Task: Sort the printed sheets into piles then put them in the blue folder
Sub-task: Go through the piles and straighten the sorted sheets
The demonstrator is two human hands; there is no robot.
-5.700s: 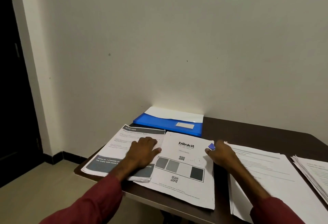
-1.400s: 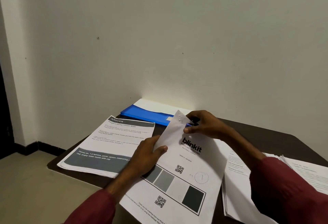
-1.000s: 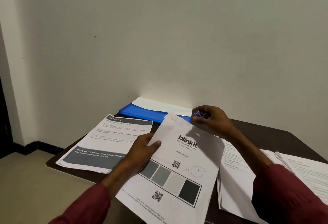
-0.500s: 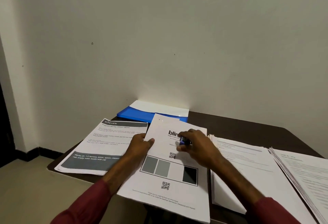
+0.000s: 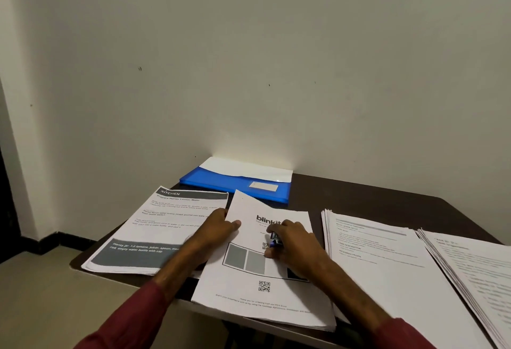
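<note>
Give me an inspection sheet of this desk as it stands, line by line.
Surface: dark table; piles overhang its near edge.
Job's things: folder at the back; kitchen pile left, blinkit pile centre, text pile right, last pile far right.
Clutter: small blue object, kind unclear.
Hands: left hand pinches the blinkit pile's left edge; right hand holds the blue object on it.
Cables: nothing seen.
Surroundings: plain wall, floor.

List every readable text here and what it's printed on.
"KITCHEN": header of the left pile top sheet.
"Prepare Honey Lemon Water": its title.
"Honey jar, 1-2 lemons, juicer, spoon": its grey band, first line.
"rod, empty water bottle with cap": second line.
"blinkit": middle sheet, held by the left hand.
Too blurred: right pile, far-right pile, label on the blue folder, middle sheet's footer.
</note>
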